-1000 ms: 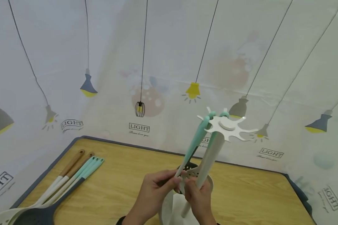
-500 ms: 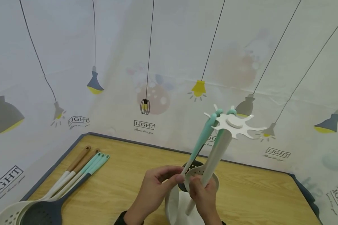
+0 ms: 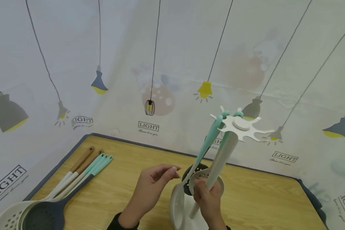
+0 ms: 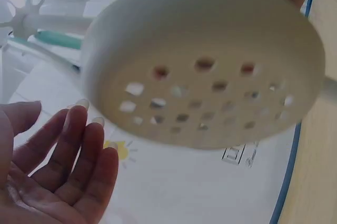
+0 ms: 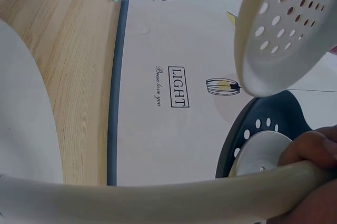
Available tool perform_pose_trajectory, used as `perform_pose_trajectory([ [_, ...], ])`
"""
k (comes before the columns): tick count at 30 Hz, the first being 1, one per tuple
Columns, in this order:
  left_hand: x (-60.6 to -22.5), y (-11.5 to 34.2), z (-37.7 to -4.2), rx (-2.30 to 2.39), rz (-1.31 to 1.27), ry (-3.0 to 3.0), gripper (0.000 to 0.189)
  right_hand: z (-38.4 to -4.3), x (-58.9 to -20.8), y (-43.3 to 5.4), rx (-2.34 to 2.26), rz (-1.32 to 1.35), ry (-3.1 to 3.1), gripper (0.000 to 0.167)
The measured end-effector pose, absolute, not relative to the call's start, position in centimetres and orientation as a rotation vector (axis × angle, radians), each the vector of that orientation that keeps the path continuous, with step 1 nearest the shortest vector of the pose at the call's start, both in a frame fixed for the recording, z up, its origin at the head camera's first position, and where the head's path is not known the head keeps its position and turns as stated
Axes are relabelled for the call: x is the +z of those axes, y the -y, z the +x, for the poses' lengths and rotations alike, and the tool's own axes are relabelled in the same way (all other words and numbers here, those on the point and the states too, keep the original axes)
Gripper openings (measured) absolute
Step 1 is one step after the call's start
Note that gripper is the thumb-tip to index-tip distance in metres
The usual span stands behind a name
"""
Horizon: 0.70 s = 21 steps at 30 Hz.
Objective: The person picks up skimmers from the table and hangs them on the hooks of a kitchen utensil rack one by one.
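My right hand (image 3: 208, 201) grips the white pole (image 3: 222, 159) of a utensil stand, whose white hooked top (image 3: 241, 124) leans right. My left hand (image 3: 149, 188) is just left of the hanging utensils, fingers relaxed and apart from them; in the left wrist view it holds nothing. Nearest to it hangs a white skimmer (image 3: 177, 204) with a mint handle; its holed bowl (image 4: 210, 87) fills much of the left wrist view. Behind hang a dark skimmer (image 3: 187, 189) and another white holed utensil (image 3: 197, 179), partly hidden by my right hand and the pole.
At the left of the wooden table (image 3: 126, 166) lies a bundle of utensils with brown and mint handles, a dark skimmer (image 3: 43, 217) on top and a white skimmer (image 3: 5, 217) beside it. The stand's white base (image 3: 191, 222) is low centre. A printed cloth (image 3: 178, 48) hangs behind.
My left hand has let go of the mint-handled white skimmer and drawn back to the left. My right hand keeps its grip on the pole. The head view has shifted slightly.
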State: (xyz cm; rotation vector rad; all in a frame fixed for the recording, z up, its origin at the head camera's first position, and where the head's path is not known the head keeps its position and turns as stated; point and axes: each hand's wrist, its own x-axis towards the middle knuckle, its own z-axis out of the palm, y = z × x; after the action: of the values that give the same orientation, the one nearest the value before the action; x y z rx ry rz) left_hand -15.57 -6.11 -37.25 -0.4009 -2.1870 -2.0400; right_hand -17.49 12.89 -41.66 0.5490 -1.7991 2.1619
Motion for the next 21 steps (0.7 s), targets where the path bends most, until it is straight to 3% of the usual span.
perform_pose_trajectory([
  [5, -37.6, 8.4, -15.9, -1.866, -0.277, 2.288, 0.024, -17.5, -41.8, -12.9, 2.126, 0.559, 1.823, 0.041],
  [11, -38.3, 11.9, -16.2, -1.487, -0.102, 2.489, 0.021, -17.3, -41.5, -12.6, 2.069, 0.364, 1.956, 0.041],
  [21, -39.1, 16.5, -17.2, -1.110, 0.061, 2.669, 0.035, -17.3, -41.2, -12.9, 2.050, 0.282, 2.018, 0.041],
])
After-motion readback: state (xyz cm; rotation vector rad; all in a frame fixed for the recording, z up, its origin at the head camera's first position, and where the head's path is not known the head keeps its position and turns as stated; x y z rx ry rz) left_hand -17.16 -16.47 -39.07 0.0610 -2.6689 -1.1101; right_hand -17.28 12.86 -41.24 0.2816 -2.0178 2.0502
